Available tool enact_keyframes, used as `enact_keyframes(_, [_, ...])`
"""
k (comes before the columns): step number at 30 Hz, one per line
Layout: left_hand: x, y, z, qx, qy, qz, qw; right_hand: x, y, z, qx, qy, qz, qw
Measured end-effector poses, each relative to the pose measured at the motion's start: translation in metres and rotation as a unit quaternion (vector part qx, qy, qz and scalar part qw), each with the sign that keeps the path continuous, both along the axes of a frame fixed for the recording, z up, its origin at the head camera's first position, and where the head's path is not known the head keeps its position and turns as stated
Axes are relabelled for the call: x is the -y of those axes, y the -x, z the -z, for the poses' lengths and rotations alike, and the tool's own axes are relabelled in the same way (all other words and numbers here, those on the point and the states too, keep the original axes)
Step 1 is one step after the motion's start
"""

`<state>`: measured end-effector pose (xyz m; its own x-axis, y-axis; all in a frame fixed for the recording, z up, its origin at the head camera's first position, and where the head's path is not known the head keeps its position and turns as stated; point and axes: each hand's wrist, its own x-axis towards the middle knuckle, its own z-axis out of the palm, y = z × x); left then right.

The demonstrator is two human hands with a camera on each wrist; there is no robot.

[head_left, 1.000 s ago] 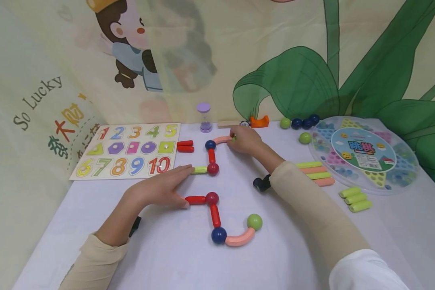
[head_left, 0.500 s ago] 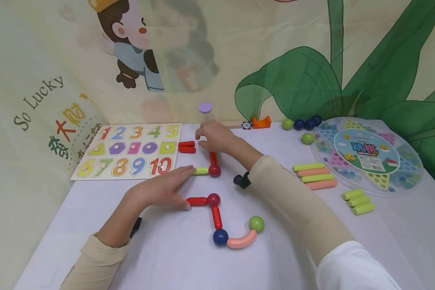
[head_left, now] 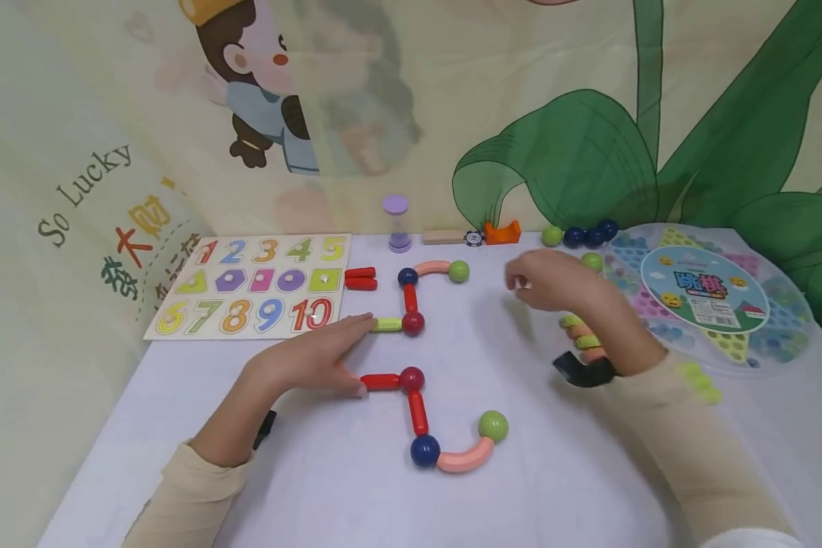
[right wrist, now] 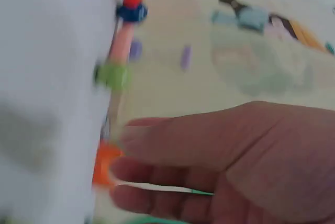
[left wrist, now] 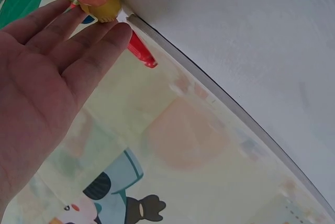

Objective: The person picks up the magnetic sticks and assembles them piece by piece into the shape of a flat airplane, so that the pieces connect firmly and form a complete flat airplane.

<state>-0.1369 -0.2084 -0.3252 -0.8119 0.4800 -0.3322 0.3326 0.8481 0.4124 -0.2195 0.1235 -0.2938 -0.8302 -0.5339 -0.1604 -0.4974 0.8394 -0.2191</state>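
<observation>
Fingers [head_left: 351,332] straight, our left hand [head_left: 310,358] spans lime rod [head_left: 387,325] to red rod [head_left: 381,382]. Our right hand [head_left: 549,280] hangs loosely curled over the desk [head_left: 329,487], near a green ball [head_left: 459,271].

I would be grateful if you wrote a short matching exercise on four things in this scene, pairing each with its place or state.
Column one
1. left hand
2. right hand
3. hourglass
4. number board

Column two
A. bearing rows of numerals and shapes
B. upright, with purple caps
C. at the joined pieces
D. in the air, apart from the joined pieces

Right pairs: 1-C, 2-D, 3-B, 4-A
</observation>
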Motion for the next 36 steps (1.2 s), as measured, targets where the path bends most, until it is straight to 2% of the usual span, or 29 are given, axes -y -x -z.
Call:
enact_keyframes(2, [0.000,0.000,-0.001,-0.002,0.002,0.001,1.0000,-0.035,-0.011,0.003,0.023,-0.030,0.026,0.999])
enact_keyframes(5, [0.002,0.000,-0.001,-0.001,0.002,-0.003,1.0000,-0.069,-0.016,0.013,0.052,-0.048,0.050,0.996])
enact_keyframes(7, [0.003,0.000,0.000,0.003,0.001,-0.007,1.0000,-0.080,-0.014,0.020,0.064,-0.052,0.057,0.995])
enact_keyframes(10, [0.003,-0.001,0.002,0.010,-0.003,-0.011,0.9999,-0.083,-0.007,0.030,0.050,-0.047,0.056,0.996])
enact_keyframes(13, [0.003,-0.001,0.003,0.010,0.004,-0.014,0.9998,-0.070,0.002,0.036,0.041,-0.011,0.062,0.997])
enact_keyframes(15, [0.002,-0.001,0.003,0.007,0.004,-0.013,0.9999,-0.053,0.008,0.038,0.062,0.038,0.074,0.995])
enact_keyframes(18, [0.001,-0.001,0.002,0.002,0.007,-0.011,0.9999,-0.023,0.013,0.042,0.131,0.113,0.101,0.980])
enact_keyframes(21, [-0.001,0.000,0.001,0.002,0.005,-0.005,1.0000,0.005,0.011,0.047,0.191,0.153,0.132,0.961])
enact_keyframes(23, [-0.001,0.000,0.000,0.002,0.006,-0.003,1.0000,0.020,0.010,0.050,0.198,0.164,0.146,0.955])
enact_keyframes(25, [-0.001,0.000,0.000,0.002,0.007,-0.001,1.0000,0.033,0.011,0.053,0.187,0.178,0.160,0.953])
enact_keyframes(29, [-0.001,0.000,-0.001,0.000,0.006,-0.007,1.0000,0.050,0.017,0.054,0.145,0.199,0.180,0.952])
enact_keyframes(31, [-0.001,0.000,0.000,0.001,0.005,-0.008,1.0000,0.051,0.017,0.051,0.133,0.195,0.178,0.955])
enact_keyframes(33, [-0.002,0.000,0.000,0.003,0.002,-0.006,1.0000,0.044,0.013,0.045,0.124,0.170,0.158,0.965])
enact_keyframes(36, [-0.002,0.000,0.000,0.002,0.005,-0.003,1.0000,0.019,0.000,0.031,0.103,0.120,0.093,0.983])
